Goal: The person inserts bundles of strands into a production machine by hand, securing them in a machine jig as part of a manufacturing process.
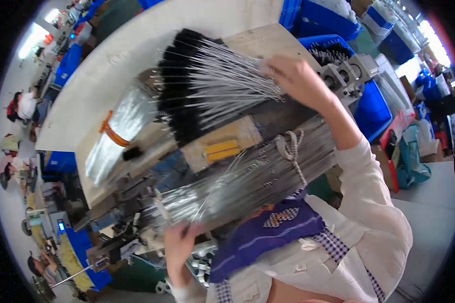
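Observation:
A fanned pile of wire brushes (227, 76) with black bristles and pale twisted stems lies at the upper middle of the table. My right hand (298, 81) reaches over the stem ends at the pile's right side, fingers stretched and apart, touching or just above them. Low on the left, my left hand (179, 247) is slightly blurred, its fingers closed on thin wire (207, 199) that slants up to the right. Between me and the brushes runs a long bundle of grey wires (237, 189), with a white rope (289, 149) looped over it.
A bundle of shiny wires (116, 134) with an orange tie (111, 130) lies left of the brushes. A yellow block (222, 150) sits in the middle. Metal machine parts (349, 73) and blue bins (373, 111) stand at the right. Other people are at far left.

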Available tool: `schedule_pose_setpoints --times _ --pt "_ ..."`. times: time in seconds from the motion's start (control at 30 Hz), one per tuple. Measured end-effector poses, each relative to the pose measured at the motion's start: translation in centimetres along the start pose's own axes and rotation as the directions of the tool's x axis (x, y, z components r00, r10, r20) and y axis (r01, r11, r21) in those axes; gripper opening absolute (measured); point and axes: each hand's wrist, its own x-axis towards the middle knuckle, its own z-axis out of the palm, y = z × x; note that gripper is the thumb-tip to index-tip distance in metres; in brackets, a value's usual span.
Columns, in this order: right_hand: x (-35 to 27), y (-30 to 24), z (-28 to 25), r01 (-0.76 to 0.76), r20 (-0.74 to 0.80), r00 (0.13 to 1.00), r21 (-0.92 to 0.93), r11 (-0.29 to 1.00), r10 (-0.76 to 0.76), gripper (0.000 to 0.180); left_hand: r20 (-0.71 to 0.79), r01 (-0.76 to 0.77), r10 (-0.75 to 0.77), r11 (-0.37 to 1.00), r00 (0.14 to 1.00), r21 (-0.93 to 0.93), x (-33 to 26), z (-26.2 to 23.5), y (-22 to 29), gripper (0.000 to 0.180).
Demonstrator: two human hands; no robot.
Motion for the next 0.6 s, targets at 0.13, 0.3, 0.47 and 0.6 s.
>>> schedule_pose_setpoints --times 0.13,0.3,0.47,0.6 --pt "1.2 0.0 -2.7 -0.086 -0.123 0.986 0.169 0.982 0.108 0.019 0.072 -0.376 0.390 0.913 0.918 -0.157 12.4 7.6 10.4 0.031" --pt "-1.2 0.6 -3.0 -0.014 0.004 1.000 0.090 0.996 0.014 0.010 -0.045 -0.401 0.401 0.916 0.915 0.024 17.7 10.8 12.3 0.038" --pt "-1.5 -6.4 3.0 0.438 0.156 0.881 0.088 0.895 -0.446 0.011 -0.354 -0.366 0.423 0.905 0.834 0.219 13.2 3.6 7.8 0.018" --pt "2.4 -11.6 7.1 0.474 -0.031 0.872 0.306 0.826 -0.489 0.012 -0.435 -0.300 0.702 0.665 0.564 0.683 9.9 0.0 5.0 0.007"
